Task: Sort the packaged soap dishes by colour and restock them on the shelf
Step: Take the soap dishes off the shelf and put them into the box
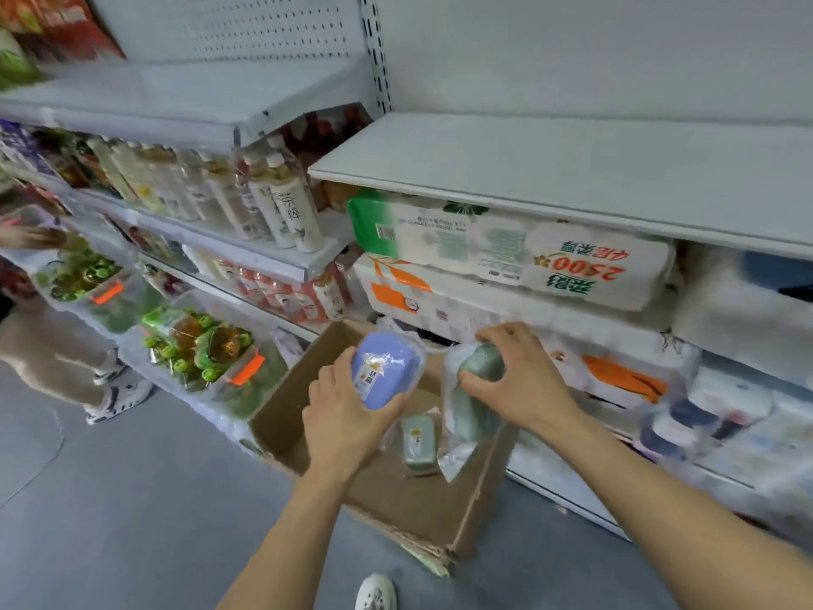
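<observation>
My left hand [347, 416] grips a blue packaged soap dish [387, 372] from below, lifted over an open cardboard box [286, 416] on the floor. My right hand [519, 376] grips a green packaged soap dish [473, 402] in clear wrap, held upright over the box's right side. One more green packaged soap dish [418, 440] lies flat on the box bottom between my hands. A white bare shelf [550, 160] runs above at the right.
Packs of tissue paper [506, 253] fill the shelves right behind the box. Bottled drinks [281, 204] stand on the left shelves, with clear bins of green sweets [198, 345] below. Another person's legs and shoes [119, 398] stand on the grey floor at left.
</observation>
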Tool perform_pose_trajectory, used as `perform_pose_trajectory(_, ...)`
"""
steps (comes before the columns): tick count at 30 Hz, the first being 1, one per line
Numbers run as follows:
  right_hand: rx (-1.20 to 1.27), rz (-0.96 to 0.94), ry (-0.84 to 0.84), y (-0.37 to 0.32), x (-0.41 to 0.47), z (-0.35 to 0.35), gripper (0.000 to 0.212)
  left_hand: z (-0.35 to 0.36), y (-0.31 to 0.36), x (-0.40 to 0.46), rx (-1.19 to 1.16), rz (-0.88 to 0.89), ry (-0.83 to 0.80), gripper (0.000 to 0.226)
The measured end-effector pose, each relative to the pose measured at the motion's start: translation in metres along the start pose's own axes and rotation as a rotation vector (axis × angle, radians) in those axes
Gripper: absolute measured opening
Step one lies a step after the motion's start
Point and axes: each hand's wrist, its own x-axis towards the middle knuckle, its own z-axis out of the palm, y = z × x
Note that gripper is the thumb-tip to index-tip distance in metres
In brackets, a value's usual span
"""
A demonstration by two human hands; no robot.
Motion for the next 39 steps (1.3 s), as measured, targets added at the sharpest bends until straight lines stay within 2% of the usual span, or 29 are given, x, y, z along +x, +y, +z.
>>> perform_pose_trajectory(4, 0.011, 0.241, -0.043, -0.003, 0.035, 0.080, 0.065, 0.025, -0.068, 0.069, 0.018, -0.027, -0.192, 0.091)
perform_pose_trajectory(6, 0.005, 0.346, -0.082, -0.001, 0.046, 0.121, 0.060, 0.043, -0.099, 0.092, 0.035, -0.072, -0.287, 0.091)
perform_pose_trajectory(9, 0.014, 0.488, -0.136, 0.007, 0.054, 0.181, 0.057, 0.082, -0.140, 0.114, 0.053, -0.116, -0.430, 0.091)
perform_pose_trajectory(13, -0.040, 0.616, -0.244, 0.029, 0.058, 0.256, 0.062, 0.141, -0.181, 0.118, 0.123, -0.176, -0.596, 0.088)
perform_pose_trajectory(16, -0.081, 0.713, -0.293, 0.044, 0.056, 0.302, 0.065, 0.179, -0.205, 0.115, 0.207, -0.181, -0.650, 0.086)
perform_pose_trajectory(20, -0.119, 0.780, -0.318, 0.054, 0.052, 0.345, 0.066, 0.213, -0.229, 0.115, 0.197, -0.159, -0.734, 0.101)
perform_pose_trajectory(23, -0.108, 0.833, -0.301, 0.057, 0.050, 0.361, 0.067, 0.225, -0.235, 0.114, 0.213, -0.105, -0.727, 0.101)
perform_pose_trajectory(26, -0.065, 0.865, -0.306, 0.057, 0.048, 0.360, 0.068, 0.224, -0.231, 0.113, 0.337, -0.052, -0.750, 0.105)
perform_pose_trajectory(29, -0.033, 0.871, -0.337, 0.052, 0.045, 0.337, 0.071, 0.212, -0.214, 0.116, 0.359, -0.010, -0.795, 0.105)
perform_pose_trajectory(31, -0.043, 0.829, -0.329, 0.047, 0.039, 0.310, 0.066, 0.195, -0.194, 0.118, 0.348, 0.107, -0.805, 0.098)
perform_pose_trajectory(34, -0.079, 0.760, -0.302, 0.036, 0.024, 0.255, 0.057, 0.161, -0.154, 0.115, 0.381, 0.374, -0.799, 0.088)
perform_pose_trajectory(37, -0.194, 0.701, -0.223, 0.025, -0.003, 0.192, 0.056, 0.127, -0.104, 0.100, 0.352, 0.583, -0.699, 0.077)
perform_pose_trajectory(39, -0.263, 0.636, -0.148, 0.019, -0.020, 0.156, 0.057, 0.108, -0.072, 0.089, 0.298, 0.661, -0.622, 0.071)
